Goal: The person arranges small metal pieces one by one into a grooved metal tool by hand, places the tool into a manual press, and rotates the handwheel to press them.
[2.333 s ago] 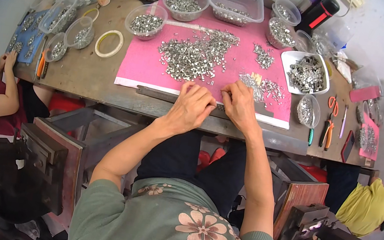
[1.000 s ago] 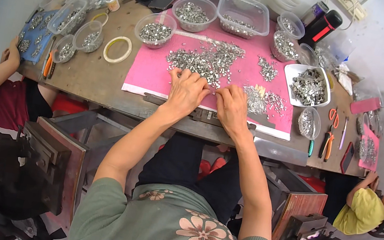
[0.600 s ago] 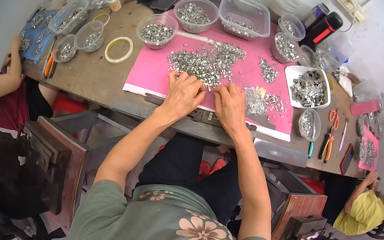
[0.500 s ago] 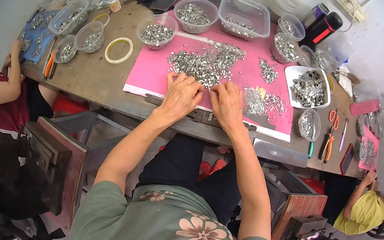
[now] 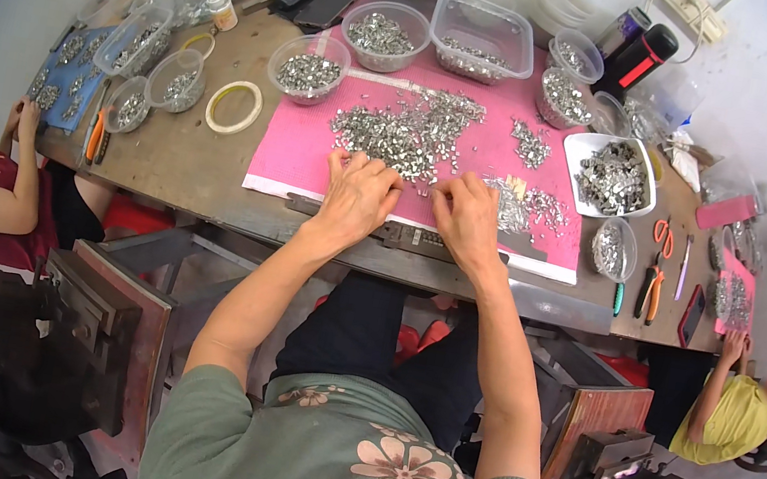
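A heap of small shiny metal pieces (image 5: 402, 131) spreads over the pink mat (image 5: 292, 148) in front of me. At its near edge my left hand (image 5: 360, 197) rests with fingers curled down and thumb close to the index finger. My right hand (image 5: 465, 218) is bent the same way, fingertips drawn together, a short gap from the left. Anything between the fingertips is too small or hidden to name. Just beyond my right hand lie flat clear packets (image 5: 509, 206) and a smaller scatter of metal pieces (image 5: 548, 209). Another small pile (image 5: 529, 144) sits farther back.
Plastic tubs of metal pieces (image 5: 380, 58) line the back, with a white tray (image 5: 567, 159) at right. Nearby are orange-handled scissors (image 5: 665, 238), pliers (image 5: 653, 295) and a tape roll (image 5: 234, 106). A metal strip (image 5: 555, 307) edges the table. Co-workers sit at both sides.
My right hand has shifted slightly right, widening the gap between my hands. My left hand stays nearly in place, fingers still curled. The co-worker at left has brought both hands together.
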Action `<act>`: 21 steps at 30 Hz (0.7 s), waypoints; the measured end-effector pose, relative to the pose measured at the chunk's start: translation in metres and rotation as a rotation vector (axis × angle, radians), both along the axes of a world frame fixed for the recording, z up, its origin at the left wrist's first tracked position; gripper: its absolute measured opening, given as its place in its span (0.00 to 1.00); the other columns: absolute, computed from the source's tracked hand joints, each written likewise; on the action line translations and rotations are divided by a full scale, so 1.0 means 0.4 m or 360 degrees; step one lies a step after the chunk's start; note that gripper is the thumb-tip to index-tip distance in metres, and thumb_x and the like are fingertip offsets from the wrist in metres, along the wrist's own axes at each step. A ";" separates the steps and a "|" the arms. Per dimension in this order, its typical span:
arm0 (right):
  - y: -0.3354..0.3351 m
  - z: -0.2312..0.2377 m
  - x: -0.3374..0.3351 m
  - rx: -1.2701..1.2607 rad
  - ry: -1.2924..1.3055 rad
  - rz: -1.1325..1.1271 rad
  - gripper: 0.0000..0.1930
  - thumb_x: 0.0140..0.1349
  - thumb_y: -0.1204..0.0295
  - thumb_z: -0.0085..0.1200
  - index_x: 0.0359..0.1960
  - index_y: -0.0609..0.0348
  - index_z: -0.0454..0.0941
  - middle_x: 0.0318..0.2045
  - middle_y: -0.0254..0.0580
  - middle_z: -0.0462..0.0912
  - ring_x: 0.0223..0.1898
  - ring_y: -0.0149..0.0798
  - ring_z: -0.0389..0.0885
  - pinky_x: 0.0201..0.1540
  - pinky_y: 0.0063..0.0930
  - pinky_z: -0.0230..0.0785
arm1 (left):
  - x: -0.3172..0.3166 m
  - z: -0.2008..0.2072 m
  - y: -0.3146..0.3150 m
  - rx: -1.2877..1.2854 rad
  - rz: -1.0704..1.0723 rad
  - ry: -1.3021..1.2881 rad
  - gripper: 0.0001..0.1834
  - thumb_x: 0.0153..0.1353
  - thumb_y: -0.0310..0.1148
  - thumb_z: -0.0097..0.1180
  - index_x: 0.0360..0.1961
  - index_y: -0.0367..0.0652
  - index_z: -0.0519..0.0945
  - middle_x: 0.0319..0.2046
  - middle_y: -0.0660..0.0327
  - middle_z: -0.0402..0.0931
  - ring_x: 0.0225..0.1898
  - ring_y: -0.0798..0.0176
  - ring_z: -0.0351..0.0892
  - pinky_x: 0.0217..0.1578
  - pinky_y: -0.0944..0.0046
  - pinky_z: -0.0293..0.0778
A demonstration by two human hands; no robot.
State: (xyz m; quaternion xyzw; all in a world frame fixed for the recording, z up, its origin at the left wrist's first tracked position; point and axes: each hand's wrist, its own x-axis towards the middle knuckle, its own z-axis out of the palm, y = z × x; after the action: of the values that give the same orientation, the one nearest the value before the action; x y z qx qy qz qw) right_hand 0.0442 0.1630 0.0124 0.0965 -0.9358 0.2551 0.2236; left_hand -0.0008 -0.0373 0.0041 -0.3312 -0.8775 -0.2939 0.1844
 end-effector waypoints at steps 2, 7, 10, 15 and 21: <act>0.007 0.003 0.001 -0.0036 -0.0016 0.0007 0.02 0.58 0.74 0.61 0.32 0.57 0.82 0.32 0.42 0.78 0.40 0.46 0.78 0.44 0.41 0.63 | -0.001 0.000 0.008 -0.0016 -0.0025 0.0036 0.03 0.57 0.30 0.64 0.31 0.46 0.83 0.31 0.63 0.79 0.41 0.56 0.75 0.54 0.44 0.59; -0.030 -0.021 -0.005 0.0055 0.0034 0.0052 0.03 0.58 0.74 0.61 0.34 0.56 0.83 0.33 0.42 0.77 0.40 0.46 0.77 0.44 0.42 0.63 | -0.002 0.004 0.011 -0.0070 -0.0036 0.0001 0.02 0.57 0.30 0.63 0.31 0.45 0.82 0.31 0.62 0.79 0.42 0.55 0.76 0.54 0.43 0.59; -0.039 -0.041 -0.019 0.0131 0.0087 0.0010 0.02 0.58 0.75 0.60 0.33 0.56 0.82 0.33 0.42 0.77 0.40 0.47 0.76 0.44 0.42 0.62 | -0.001 0.000 0.014 -0.0042 -0.0062 -0.0007 0.02 0.57 0.30 0.63 0.31 0.45 0.82 0.30 0.61 0.79 0.41 0.55 0.76 0.54 0.42 0.58; -0.006 -0.010 -0.001 -0.0008 0.0072 0.0033 0.02 0.58 0.76 0.59 0.33 0.57 0.80 0.32 0.43 0.77 0.39 0.47 0.77 0.43 0.42 0.62 | 0.004 0.016 0.018 -0.0060 -0.0056 -0.0025 0.02 0.58 0.29 0.63 0.32 0.46 0.82 0.31 0.62 0.79 0.41 0.55 0.75 0.54 0.44 0.59; 0.081 0.044 0.131 -0.0580 -0.0233 0.0067 0.04 0.61 0.79 0.60 0.36 0.64 0.79 0.33 0.45 0.79 0.36 0.45 0.80 0.41 0.36 0.70 | 0.081 0.037 0.049 0.0245 -0.0366 -0.0100 0.06 0.57 0.26 0.65 0.35 0.45 0.82 0.32 0.63 0.79 0.39 0.59 0.77 0.55 0.50 0.61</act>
State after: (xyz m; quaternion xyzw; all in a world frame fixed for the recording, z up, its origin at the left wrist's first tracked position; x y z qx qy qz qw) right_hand 0.0965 0.1956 0.0300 0.0551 -0.8857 0.4310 0.1633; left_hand 0.0318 -0.0176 0.0187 -0.4052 -0.8138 -0.3898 0.1469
